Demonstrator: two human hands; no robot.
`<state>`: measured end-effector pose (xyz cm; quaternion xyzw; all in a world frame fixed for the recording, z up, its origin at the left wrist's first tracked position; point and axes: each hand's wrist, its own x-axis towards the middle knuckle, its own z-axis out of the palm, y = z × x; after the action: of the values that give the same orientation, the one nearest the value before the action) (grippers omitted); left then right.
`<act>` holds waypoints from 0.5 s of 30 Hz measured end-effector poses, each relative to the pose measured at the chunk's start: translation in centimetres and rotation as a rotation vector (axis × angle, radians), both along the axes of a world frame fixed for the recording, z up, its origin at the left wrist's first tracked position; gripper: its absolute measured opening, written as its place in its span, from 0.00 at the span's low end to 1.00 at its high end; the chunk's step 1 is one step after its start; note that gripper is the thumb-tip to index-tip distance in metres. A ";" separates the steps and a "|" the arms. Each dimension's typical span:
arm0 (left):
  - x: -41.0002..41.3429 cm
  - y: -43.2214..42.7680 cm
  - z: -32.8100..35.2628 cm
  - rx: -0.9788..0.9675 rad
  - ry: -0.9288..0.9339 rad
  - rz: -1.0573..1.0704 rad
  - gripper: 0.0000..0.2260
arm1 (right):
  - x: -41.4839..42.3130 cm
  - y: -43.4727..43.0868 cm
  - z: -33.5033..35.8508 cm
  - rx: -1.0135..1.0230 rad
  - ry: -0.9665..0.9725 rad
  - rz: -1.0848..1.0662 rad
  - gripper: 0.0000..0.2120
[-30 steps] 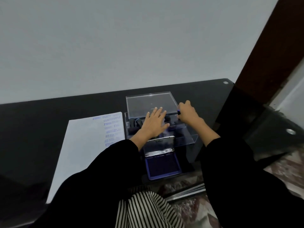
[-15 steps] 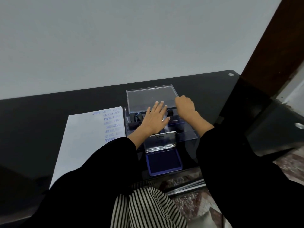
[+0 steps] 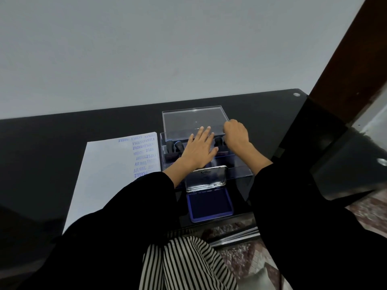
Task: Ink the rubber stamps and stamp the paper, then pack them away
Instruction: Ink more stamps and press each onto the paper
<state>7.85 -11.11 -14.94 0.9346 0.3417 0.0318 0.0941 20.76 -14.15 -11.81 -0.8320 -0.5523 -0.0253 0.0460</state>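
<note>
Black glass desk (image 3: 52, 153) is set against a pale wall. Stamped paper (image 3: 109, 181) is laid left of the clear box (image 3: 238, 172). Stamps (image 3: 174, 145) are stood inside the box, and the left hand (image 3: 199, 152) is spread flat over it. The ink pad (image 3: 209, 203) is left open just before the box. The right hand (image 3: 236, 135) is curled at the box's right; what it holds cannot be told.

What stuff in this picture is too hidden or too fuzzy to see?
All in the head view:
Whether the right hand holds anything: its curled fingers face away.
How many stamps sit in the clear box: the left hand covers its middle.
The top stamped words on the paper: too small and blurred.
The paper's near corner: under the left sleeve.
</note>
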 end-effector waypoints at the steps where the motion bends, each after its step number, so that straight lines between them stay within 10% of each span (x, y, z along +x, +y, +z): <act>1: 0.0 0.0 0.0 -0.001 0.001 0.001 0.26 | -0.1 0.2 0.0 0.032 0.024 0.002 0.10; 15: -0.3 0.3 0.7 -0.014 -0.044 -0.029 0.27 | -1.0 0.9 -0.2 0.046 0.304 -0.046 0.11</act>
<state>7.58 -10.79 -14.27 0.9378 0.3262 0.0486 0.1086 19.74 -13.23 -12.02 -0.8374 -0.5190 0.0872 0.1473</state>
